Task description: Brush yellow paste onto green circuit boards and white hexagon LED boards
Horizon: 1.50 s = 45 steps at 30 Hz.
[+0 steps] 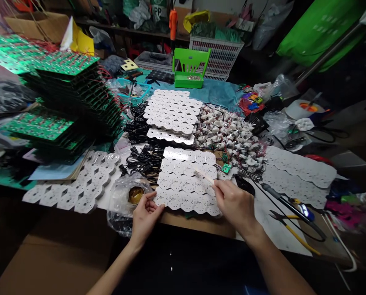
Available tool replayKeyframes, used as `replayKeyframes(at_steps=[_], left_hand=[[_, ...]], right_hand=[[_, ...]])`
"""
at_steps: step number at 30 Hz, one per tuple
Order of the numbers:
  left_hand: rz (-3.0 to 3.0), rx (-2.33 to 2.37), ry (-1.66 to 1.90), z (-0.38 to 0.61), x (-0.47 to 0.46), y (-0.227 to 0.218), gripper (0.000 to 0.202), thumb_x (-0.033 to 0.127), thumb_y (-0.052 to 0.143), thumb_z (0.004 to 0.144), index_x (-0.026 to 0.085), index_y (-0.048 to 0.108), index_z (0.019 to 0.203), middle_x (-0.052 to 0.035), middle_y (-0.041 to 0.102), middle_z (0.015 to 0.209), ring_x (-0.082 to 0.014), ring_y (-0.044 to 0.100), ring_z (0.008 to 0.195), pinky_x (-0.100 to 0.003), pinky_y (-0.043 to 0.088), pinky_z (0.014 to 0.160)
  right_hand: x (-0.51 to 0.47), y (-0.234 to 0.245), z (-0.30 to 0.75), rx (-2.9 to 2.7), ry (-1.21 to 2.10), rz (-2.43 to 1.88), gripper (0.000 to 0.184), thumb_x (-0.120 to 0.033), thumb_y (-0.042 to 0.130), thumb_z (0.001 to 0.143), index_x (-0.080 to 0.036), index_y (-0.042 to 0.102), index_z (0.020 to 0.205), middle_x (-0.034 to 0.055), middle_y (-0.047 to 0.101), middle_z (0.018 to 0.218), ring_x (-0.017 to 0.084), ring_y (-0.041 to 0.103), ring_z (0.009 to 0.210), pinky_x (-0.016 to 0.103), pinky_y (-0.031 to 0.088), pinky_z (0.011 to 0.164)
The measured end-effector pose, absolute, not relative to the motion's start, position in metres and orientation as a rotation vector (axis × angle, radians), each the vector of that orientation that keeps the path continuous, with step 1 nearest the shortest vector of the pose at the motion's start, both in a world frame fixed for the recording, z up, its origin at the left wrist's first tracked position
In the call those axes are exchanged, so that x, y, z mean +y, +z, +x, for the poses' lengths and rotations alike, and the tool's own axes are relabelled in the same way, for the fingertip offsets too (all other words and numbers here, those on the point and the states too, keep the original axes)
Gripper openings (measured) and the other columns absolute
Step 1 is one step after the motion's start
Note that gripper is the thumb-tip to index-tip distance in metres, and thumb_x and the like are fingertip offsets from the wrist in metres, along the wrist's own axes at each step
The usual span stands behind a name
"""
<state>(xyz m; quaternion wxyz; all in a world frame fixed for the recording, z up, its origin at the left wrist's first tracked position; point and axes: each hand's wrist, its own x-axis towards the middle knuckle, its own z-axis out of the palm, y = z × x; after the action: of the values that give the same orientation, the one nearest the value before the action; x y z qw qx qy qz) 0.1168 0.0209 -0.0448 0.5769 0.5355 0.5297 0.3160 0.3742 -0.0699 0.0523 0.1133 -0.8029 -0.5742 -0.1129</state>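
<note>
While the left hand (144, 215) pinches the white panel (185, 180) at its seven o'clock corner, the right hand (235, 203) grips a thin stick (203, 175). Its tip touches the panel, pointing to ten o'clock.

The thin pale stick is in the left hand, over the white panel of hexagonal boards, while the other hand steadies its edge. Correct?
No: in the head view the right hand holds the thin pale stick over the white panel of hexagonal boards; the left hand steadies its edge.
</note>
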Motion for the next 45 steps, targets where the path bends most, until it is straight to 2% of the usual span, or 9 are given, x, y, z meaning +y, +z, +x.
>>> replayKeyframes(at_steps=[7,11,14,23,30,36,41,45], left_hand=[[1.244,1.243,0.731,0.117,0.021,-0.040,0.063,0.042,0.080,0.069,0.016,0.056,0.121,0.0056,0.056,0.064,-0.0120,0.052,0.056,-0.023,0.046,0.054],[1.247,1.245,0.729,0.116,0.022,-0.041,0.064,0.043,0.080,0.068,0.016,0.056,0.122,0.0056,0.055,0.064,-0.0127,0.053,0.057,-0.024,0.047,0.055],[1.244,1.239,0.727,0.116,0.022,-0.041,0.064,0.043,0.080,0.068,0.017,0.056,0.121,0.0056,0.055,0.064,-0.0127,0.052,0.058,-0.024,0.046,0.055],[1.210,1.232,0.743,0.117,0.023,-0.038,0.066,0.044,0.082,0.065,0.016,0.059,0.119,0.0054,0.055,0.063,-0.0128,0.051,0.057,-0.023,0.046,0.053],[1.216,1.226,0.716,0.115,0.024,-0.044,0.077,0.045,0.081,0.068,0.017,0.056,0.134,0.0053,0.051,0.065,-0.0118,0.047,0.056,-0.024,0.044,0.053],[1.219,1.217,0.726,0.115,0.024,-0.041,0.077,0.045,0.083,0.066,0.015,0.059,0.133,0.0046,0.052,0.065,-0.0116,0.047,0.056,-0.024,0.043,0.054],[1.213,1.229,0.737,0.116,0.023,-0.041,0.080,0.046,0.083,0.065,0.016,0.058,0.136,0.0047,0.052,0.065,-0.0112,0.047,0.054,-0.024,0.043,0.053],[1.234,1.244,0.723,0.116,0.022,-0.040,0.075,0.047,0.082,0.065,0.017,0.063,0.132,0.0043,0.052,0.066,-0.0110,0.047,0.055,-0.024,0.044,0.054]], right_hand=[[-0.062,0.040,0.375,-1.606,-0.289,-2.527,0.021,-0.027,0.054,0.095,-0.020,0.069,0.082,0.0008,0.069,0.077,0.011,0.051,0.057,0.027,0.015,0.052],[-0.064,0.044,0.384,-1.543,-0.306,-2.495,0.020,-0.028,0.054,0.094,-0.021,0.070,0.086,0.0010,0.070,0.080,0.011,0.051,0.057,0.026,0.017,0.053],[-0.087,0.048,0.386,-1.505,-0.402,-2.468,0.021,-0.029,0.053,0.095,-0.021,0.071,0.086,0.0009,0.067,0.075,0.010,0.050,0.056,0.026,0.019,0.053],[-0.076,0.031,0.387,-1.425,-0.324,-2.600,0.024,-0.028,0.051,0.095,-0.019,0.071,0.084,0.0032,0.067,0.078,0.010,0.047,0.056,0.028,0.014,0.052],[-0.060,0.040,0.393,-1.357,-0.298,-2.630,0.025,-0.030,0.051,0.097,-0.018,0.070,0.087,0.0044,0.067,0.080,0.010,0.047,0.057,0.027,0.015,0.053],[-0.030,0.043,0.396,-1.354,-0.196,-2.771,0.024,-0.028,0.049,0.098,-0.018,0.069,0.094,0.0062,0.066,0.088,0.011,0.052,0.062,0.029,0.014,0.054],[-0.025,0.052,0.380,-1.441,-0.235,-2.727,0.024,-0.029,0.047,0.099,-0.018,0.067,0.092,0.0057,0.066,0.087,0.012,0.054,0.062,0.030,0.015,0.052],[-0.021,0.043,0.367,-1.558,-0.192,-2.702,0.025,-0.025,0.043,0.099,-0.019,0.067,0.092,0.0045,0.066,0.086,0.013,0.056,0.063,0.029,0.015,0.052]])
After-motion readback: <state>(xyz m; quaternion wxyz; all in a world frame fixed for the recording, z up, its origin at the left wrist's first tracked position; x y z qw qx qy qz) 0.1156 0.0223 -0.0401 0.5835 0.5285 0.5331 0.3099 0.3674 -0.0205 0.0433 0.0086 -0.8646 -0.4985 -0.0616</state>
